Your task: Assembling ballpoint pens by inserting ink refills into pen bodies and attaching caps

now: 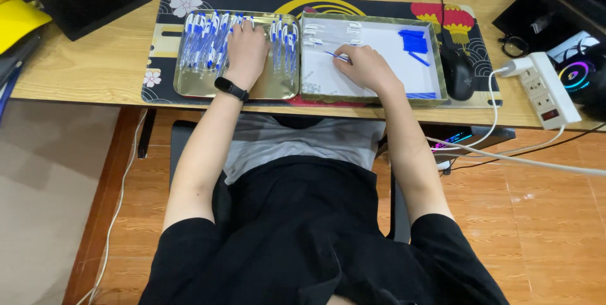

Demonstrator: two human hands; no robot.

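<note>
My left hand (245, 51) lies flat and spread on the assembled pens (205, 40) in the gold tray (189, 87), while my right hand (366, 68) pinches a blue refill (334, 56) whose long axis points left, in the white-lined tray (435, 59).

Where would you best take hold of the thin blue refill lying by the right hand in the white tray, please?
Probably at its free left end. The blue refill lies flat, slanting up-left from the right hand in the white tray. A fingertip pinch from above across its narrow width suits a thin, flat-lying rod.
</note>
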